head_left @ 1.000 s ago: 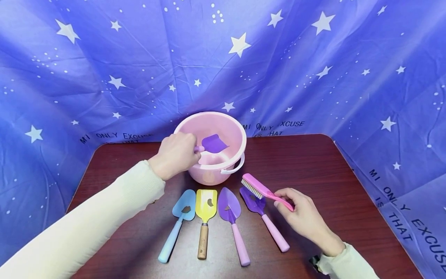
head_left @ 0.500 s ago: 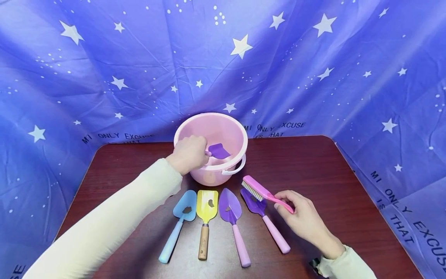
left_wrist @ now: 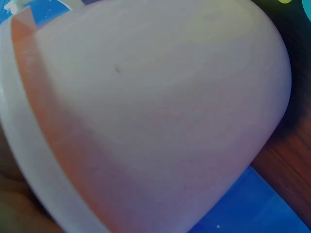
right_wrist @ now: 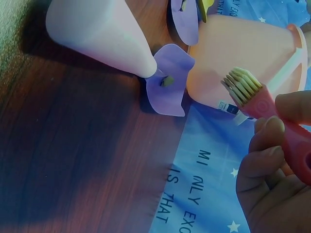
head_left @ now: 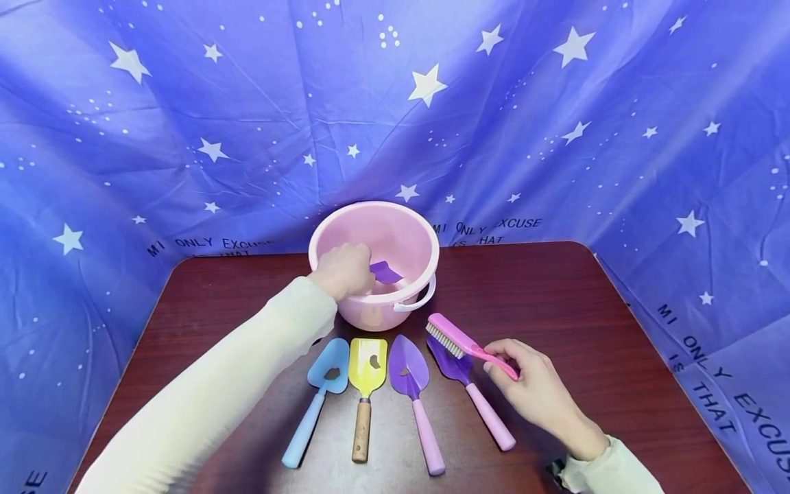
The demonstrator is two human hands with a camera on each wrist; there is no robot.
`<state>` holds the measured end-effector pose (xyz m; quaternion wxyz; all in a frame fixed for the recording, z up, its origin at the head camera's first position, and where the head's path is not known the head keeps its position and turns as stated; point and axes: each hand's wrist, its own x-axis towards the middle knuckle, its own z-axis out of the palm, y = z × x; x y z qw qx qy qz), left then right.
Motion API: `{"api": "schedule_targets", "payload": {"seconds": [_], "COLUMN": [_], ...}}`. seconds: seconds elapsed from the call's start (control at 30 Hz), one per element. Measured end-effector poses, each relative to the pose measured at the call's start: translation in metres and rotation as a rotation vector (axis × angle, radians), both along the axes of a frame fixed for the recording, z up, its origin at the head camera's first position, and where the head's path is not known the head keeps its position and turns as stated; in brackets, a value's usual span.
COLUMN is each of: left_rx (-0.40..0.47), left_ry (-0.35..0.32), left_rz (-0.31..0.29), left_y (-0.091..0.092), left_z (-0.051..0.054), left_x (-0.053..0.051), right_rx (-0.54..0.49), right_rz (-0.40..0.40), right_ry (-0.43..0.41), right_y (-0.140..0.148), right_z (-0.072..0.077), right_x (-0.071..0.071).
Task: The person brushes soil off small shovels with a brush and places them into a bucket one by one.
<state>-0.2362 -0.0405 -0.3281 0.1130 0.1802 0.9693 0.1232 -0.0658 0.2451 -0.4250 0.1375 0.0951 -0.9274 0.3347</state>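
My left hand [head_left: 344, 271] reaches over the near left rim into the pink bucket [head_left: 370, 317]. It grips a purple-bladed trowel [head_left: 387, 273] whose handle is hidden behind the fingers; the blade lies inside the bucket. In the left wrist view the bucket wall [left_wrist: 170, 111] fills most of the frame. My right hand [head_left: 543, 384] pinches the handle of a pink scrub brush [head_left: 457, 336], with its pale bristles above the blade of the rightmost purple trowel [head_left: 489, 415] on the table. In the right wrist view the brush [right_wrist: 296, 145] sits between thumb and fingers.
In front of the bucket lie a blue trowel [head_left: 327, 370], a yellow trowel [head_left: 367, 363] with a wooden handle and a purple trowel [head_left: 410, 363]. Dark specks of debris sit on their blades. A starry blue cloth [head_left: 370, 103] hangs behind the dark wooden table [head_left: 524, 288].
My left hand has moved right and lower into the bucket with the trowel; less of its blade shows and its handle has gone out of sight. The right hand and brush stay nearly still.
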Motion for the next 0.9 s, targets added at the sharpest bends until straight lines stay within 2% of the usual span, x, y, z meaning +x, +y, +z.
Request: {"api": "schedule_targets", "payload": {"seconds": [0.27, 0.5, 0.7, 0.9], "left_rx": [-0.051, -0.072, -0.124, -0.129], "left_ry": [-0.039, -0.044, -0.052, -0.010], "left_rz": [0.030, 0.019, 0.006, -0.007], "left_y": [0.005, 0.005, 0.003, 0.001], "left_z": [-0.009, -0.012, -0.009, -0.001], "left_x": [-0.006, -0.010, -0.011, -0.009], "right_rx": [0.005, 0.006, 0.006, 0.006], "right_rz": [0.011, 0.016, 0.013, 0.012], "right_ry": [0.015, 0.011, 0.010, 0.009], "right_y": [0.002, 0.002, 0.001, 0.001], "right_z": [-0.001, -0.001, -0.001, 0.000], "right_x": [0.001, 0.001, 0.001, 0.000]}}
